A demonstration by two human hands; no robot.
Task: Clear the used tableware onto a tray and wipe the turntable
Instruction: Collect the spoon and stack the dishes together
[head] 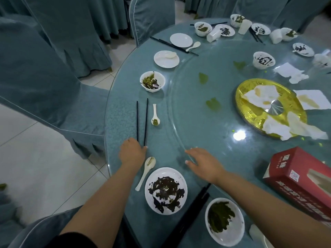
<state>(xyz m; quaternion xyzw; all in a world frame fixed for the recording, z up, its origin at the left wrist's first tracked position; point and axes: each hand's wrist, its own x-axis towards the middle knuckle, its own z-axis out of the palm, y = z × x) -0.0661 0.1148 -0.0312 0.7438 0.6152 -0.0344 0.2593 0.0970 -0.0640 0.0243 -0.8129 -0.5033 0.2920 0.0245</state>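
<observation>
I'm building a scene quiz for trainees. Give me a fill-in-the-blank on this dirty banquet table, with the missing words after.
1. The left hand reaches the near ends of a pair of black ____.
2. The right hand lies flat at the rim of the glass ____.
3. The tissue box near the right forearm is ____ in colour.
4. The used napkins lie on a ____-coloured disc at the turntable's centre.

Missing words: chopsticks; turntable; red; gold

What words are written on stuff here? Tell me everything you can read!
Red tissue box: white characters on its top and a row along its side, too blurred to read.
Red tissue box: small square sticker, too small to read.
No writing shows on the plates, bowls, spoons or anything else.
</observation>
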